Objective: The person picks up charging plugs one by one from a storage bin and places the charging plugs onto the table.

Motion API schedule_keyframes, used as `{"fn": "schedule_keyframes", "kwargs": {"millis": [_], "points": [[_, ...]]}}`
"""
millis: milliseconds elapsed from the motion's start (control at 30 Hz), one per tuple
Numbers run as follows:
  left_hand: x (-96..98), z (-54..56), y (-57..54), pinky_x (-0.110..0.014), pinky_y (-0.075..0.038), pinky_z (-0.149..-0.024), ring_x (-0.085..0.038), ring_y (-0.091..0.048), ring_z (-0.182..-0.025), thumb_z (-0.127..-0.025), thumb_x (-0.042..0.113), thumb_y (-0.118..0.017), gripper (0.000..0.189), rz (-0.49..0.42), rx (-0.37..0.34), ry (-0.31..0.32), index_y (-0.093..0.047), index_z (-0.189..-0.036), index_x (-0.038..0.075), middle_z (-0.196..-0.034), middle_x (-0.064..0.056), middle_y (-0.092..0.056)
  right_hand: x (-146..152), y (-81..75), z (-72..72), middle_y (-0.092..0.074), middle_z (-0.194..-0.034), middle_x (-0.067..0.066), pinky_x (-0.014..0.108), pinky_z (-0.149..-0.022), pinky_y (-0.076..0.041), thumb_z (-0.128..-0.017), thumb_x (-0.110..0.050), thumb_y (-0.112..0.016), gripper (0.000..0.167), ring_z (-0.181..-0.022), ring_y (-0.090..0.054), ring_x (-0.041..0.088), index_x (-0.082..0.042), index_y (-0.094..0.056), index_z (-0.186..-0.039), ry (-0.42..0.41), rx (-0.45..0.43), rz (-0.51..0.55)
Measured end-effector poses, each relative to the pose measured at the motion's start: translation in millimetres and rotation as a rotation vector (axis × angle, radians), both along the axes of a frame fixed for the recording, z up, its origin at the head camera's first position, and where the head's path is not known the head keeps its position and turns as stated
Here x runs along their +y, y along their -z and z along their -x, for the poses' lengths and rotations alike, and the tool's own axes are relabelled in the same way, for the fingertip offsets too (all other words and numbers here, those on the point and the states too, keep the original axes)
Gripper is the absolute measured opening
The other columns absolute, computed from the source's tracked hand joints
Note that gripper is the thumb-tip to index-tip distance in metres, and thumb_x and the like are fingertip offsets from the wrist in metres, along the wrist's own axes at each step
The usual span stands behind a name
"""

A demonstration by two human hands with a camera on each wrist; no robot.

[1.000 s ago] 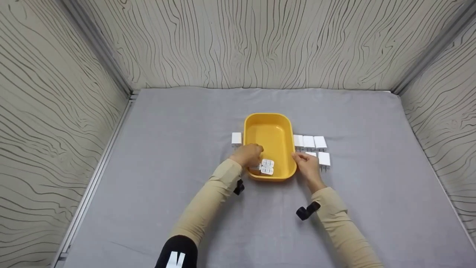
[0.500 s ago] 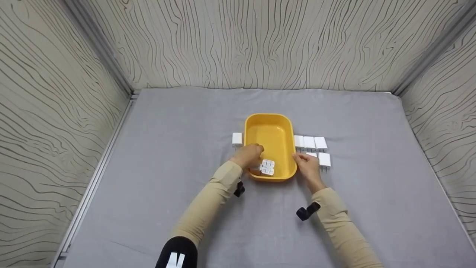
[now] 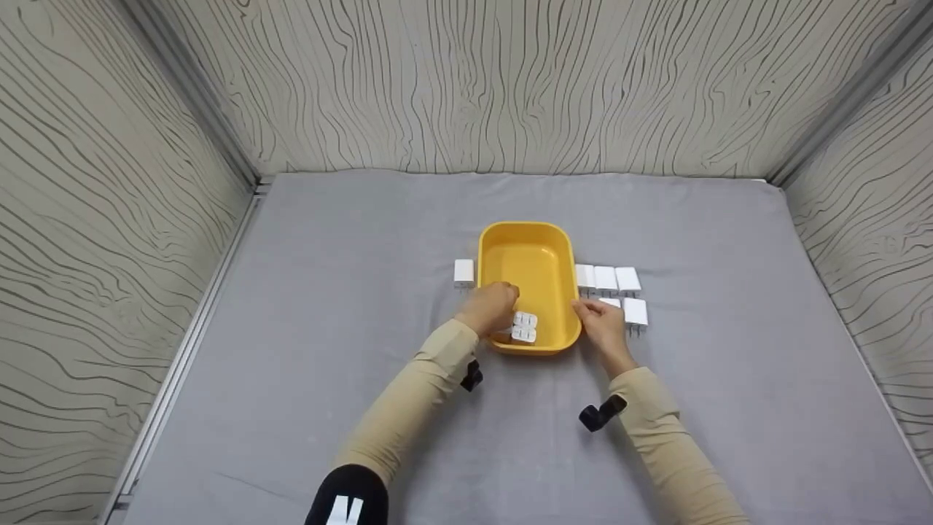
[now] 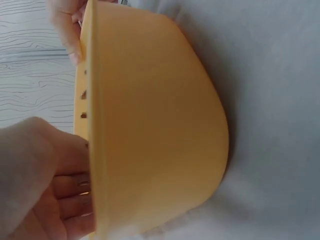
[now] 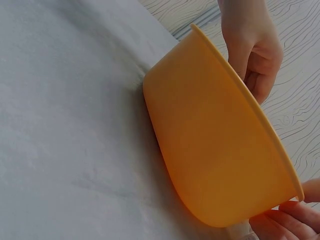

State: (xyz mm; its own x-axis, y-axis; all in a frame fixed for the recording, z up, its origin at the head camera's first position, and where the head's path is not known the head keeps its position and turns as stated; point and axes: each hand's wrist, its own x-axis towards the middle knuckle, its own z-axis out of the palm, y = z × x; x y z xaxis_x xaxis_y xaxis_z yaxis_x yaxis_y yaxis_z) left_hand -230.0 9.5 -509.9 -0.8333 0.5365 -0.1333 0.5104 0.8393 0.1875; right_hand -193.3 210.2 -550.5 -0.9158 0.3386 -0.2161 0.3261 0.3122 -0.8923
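Tub (image 3: 547,284) in front of you is yellow and oblong, with rounded corners, fairly deep walls and a lipped rim; it sits on the grey cloth (image 3: 350,306) with its long side running away from you. Inside, at the near end, you have a tight cluster of white plugs (image 3: 524,327) with their prong ends facing up.

Outside, a single plug (image 3: 463,271) lies just beside the tub's left wall. On the right, a row of three plugs (image 3: 605,278) starts beside the tub, and nearer to you lies a pair of plugs (image 3: 635,312), one partly covered by your right hand. Pale panels (image 3: 437,87) with dark wavy lines stand at the back and both sides.

Your left hand (image 3: 492,306) reaches over the left wall and down into the tub, blocking the view of its near left corner. Its fingers bend downward, but you cannot tell from any view whether they hold a plug. Your right hand (image 3: 603,327) pinches the rim on the right, thumb over the lip and fingers against the outer wall. Both your forearms slant in from the near side in beige sleeves (image 3: 401,397).
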Motion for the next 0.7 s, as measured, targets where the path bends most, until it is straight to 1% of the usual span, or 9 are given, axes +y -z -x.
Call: {"fn": "schedule_keyframes", "kwargs": {"millis": [67, 267, 500, 700], "points": [[0.9, -0.8, 0.7, -0.037, -0.057, -0.08, -0.024, -0.069, -0.091, -0.09, 0.01, -0.053, 0.017, 0.005, 0.004, -0.006, -0.067, -0.1, 0.007, -0.101, -0.009, -0.071, 0.1, -0.3, 0.0, -0.075, -0.1, 0.014, 0.007, -0.062, -0.042, -0.091, -0.017, -0.064, 0.035, -0.065, -0.05, -0.01, 0.011, -0.066, -0.112, -0.001, 0.002, 0.002], [3.1, -1.1, 1.0, -0.036, -0.058, -0.079, -0.023, -0.069, -0.091, -0.091, 0.01, -0.055, 0.017, 0.01, 0.019, 0.001, -0.066, -0.102, 0.006, -0.102, -0.009, -0.07, 0.2, -0.3, 0.1, -0.072, -0.106, 0.022, 0.006, -0.062, -0.042, -0.091, -0.016, -0.064, 0.035, -0.065, -0.05, -0.011, 0.011, -0.065, -0.113, -0.002, 0.009, -0.001], [4.4, -1.1, -0.8, -0.032, -0.058, -0.078, -0.021, -0.07, -0.09, -0.091, 0.01, -0.055, 0.018, 0.012, 0.078, 0.008, -0.067, -0.104, 0.006, -0.1, -0.008, -0.07, 0.1, 0.6, -0.1, -0.072, -0.104, 0.022, 0.006, -0.062, -0.043, -0.09, -0.015, -0.064, 0.035, -0.064, -0.051, -0.012, 0.012, -0.065, -0.113, 0.005, 0.022, 0.013], [3.9, 1.1, -4.3, -0.032, -0.057, -0.082, -0.021, -0.068, -0.094, -0.092, 0.012, -0.057, 0.022, 0.0, 0.068, 0.003, -0.065, -0.111, 0.006, -0.105, -0.009, -0.069, -0.7, 0.6, 0.2, -0.073, -0.102, 0.022, 0.006, -0.062, -0.044, -0.09, -0.014, -0.065, 0.035, -0.064, -0.052, -0.011, 0.013, -0.064, -0.112, 0.01, 0.031, 0.033]]}}
